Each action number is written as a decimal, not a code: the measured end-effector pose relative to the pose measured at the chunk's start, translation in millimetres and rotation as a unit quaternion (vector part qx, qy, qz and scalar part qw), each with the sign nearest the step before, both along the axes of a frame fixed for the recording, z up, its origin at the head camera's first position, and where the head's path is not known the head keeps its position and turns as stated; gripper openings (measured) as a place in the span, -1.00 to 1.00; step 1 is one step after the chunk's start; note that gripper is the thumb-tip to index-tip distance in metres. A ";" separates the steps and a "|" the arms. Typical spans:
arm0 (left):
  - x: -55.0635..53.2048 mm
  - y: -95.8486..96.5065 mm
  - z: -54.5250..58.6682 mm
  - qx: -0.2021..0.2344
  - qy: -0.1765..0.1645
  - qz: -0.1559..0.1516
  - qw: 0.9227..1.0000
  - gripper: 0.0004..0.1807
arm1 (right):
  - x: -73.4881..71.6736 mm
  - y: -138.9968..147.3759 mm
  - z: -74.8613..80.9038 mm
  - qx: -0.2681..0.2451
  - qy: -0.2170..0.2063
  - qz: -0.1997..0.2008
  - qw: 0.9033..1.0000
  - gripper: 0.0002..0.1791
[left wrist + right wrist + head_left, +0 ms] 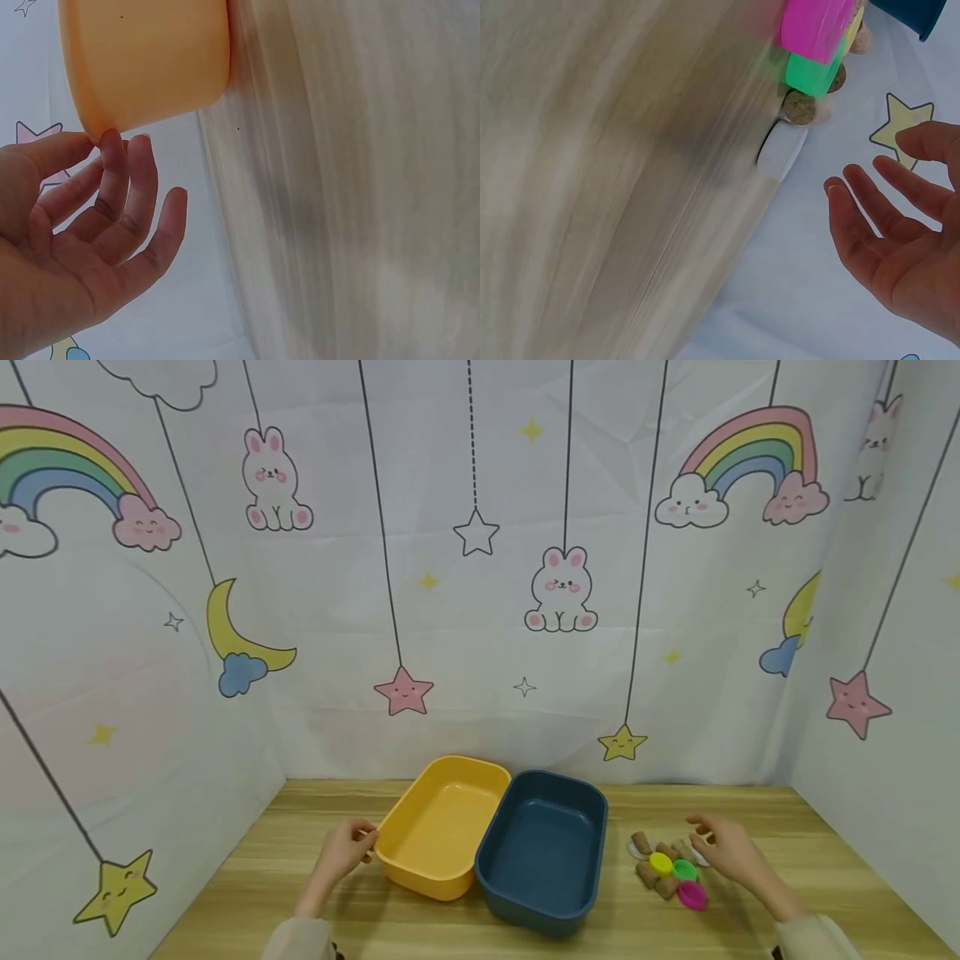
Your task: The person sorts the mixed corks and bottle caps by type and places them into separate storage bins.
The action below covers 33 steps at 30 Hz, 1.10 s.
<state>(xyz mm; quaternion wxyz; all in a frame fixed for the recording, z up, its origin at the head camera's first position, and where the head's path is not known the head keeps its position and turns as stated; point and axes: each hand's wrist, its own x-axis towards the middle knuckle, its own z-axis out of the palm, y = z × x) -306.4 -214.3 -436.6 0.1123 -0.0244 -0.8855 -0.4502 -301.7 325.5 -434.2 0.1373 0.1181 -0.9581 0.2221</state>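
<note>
My left hand [347,852] is at the left rim of a yellow plastic bin [429,883]. In the left wrist view its thumb and fingers pinch that rim, while the other fingers curve loosely. A dark blue bin [528,912] stands against the yellow one, both upright with nothing inside. Over on the right, my right hand [731,850] hovers beside a small pile, fingers loosely bent and holding nothing. Brown corks [647,874] make up part of the pile, with a yellow cap [661,863], a green cap [685,871], a magenta cap [692,896] and white caps [781,150].
The wooden table [420,935] ends at a white backdrop [480,718] printed with rabbits, stars and rainbows. Cloth side walls [892,802] rise at left and right. Both bins stand near the back edge, left of the pile.
</note>
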 end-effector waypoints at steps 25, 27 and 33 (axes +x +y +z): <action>1.6 -0.9 1.7 -0.001 -0.016 -0.003 1.000 -0.87 | -8.6 23.2 -8.3 0.106 -0.028 0.027 0.994 -0.64; 1.3 -0.7 1.6 0.001 -0.017 -0.004 1.000 -0.87 | -8.3 23.1 -8.2 0.118 -0.030 0.017 0.992 -0.65; 0.2 -0.3 0.7 0.004 -0.021 -0.006 1.000 -0.87 | -7.4 23.3 -7.8 0.140 -0.044 0.000 0.989 -0.71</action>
